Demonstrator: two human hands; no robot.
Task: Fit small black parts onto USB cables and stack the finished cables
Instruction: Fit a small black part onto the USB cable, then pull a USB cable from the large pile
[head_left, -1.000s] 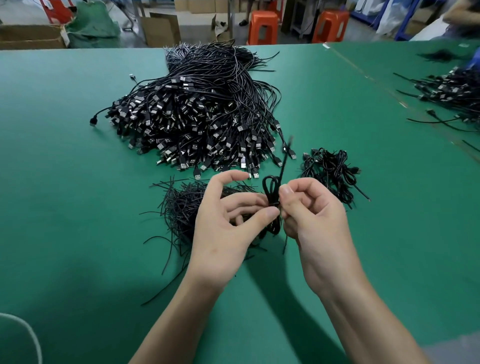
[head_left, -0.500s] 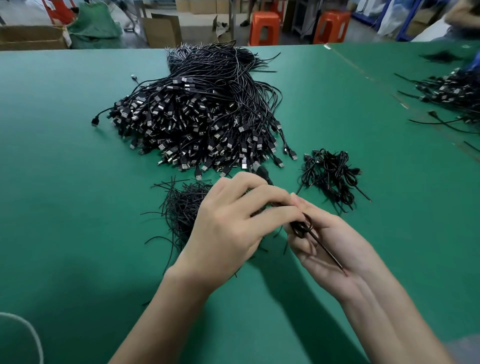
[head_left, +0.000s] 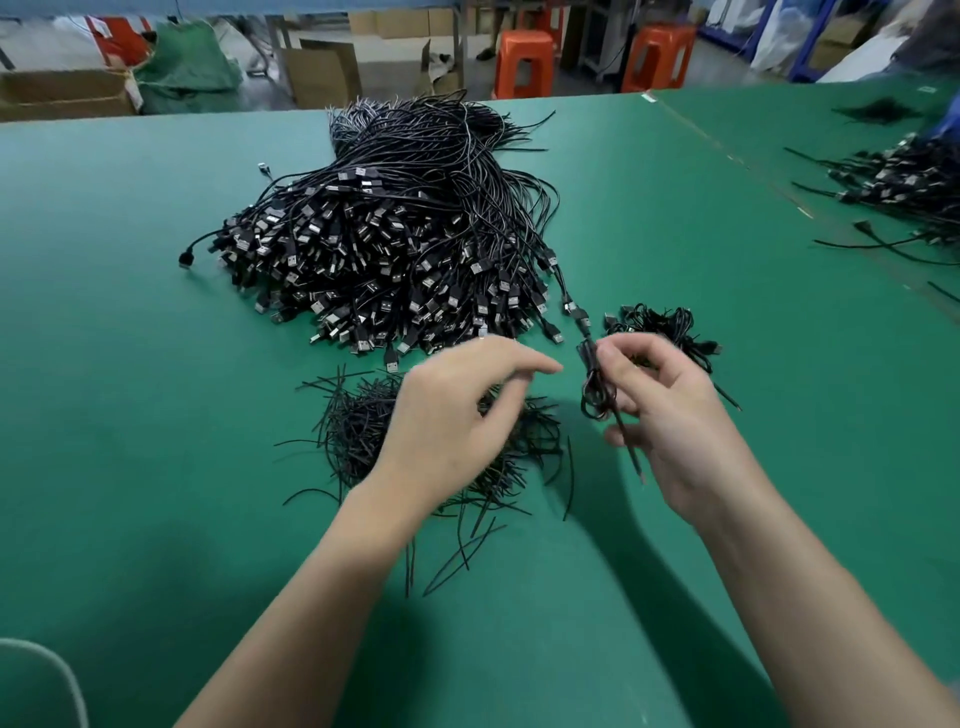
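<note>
On the near side of the big heap of USB cables (head_left: 395, 260) lies a loose pile of thin black strips (head_left: 353, 431), probably the small parts to be fitted. It sits close in, likely so that either hand can draw from it without a reach. The left hand (head_left: 457, 415) hovers over this pile with its fingers loosely spread and pointing right. It is somewhat blurred, and I can see nothing held in it.

Nearer than the heap's right corner, the right hand (head_left: 670, 415) grasps a coiled cable (head_left: 597, 389). Thumb and curled fingers pinch the loops together, seemingly to stop the coil springing apart. One strip trails down across the palm, and the plug end stands up above the thumb. Whether the strip is already fastened round the coil I cannot tell.

Just right of the heap, beyond the right hand, a small stack of finished cables (head_left: 665, 327) rests on the green table (head_left: 156, 467), handy for dropping this one. Well right of the heap is another cable pile (head_left: 904, 182); behind the heap, off the table, stand orange stools (head_left: 524, 62).
</note>
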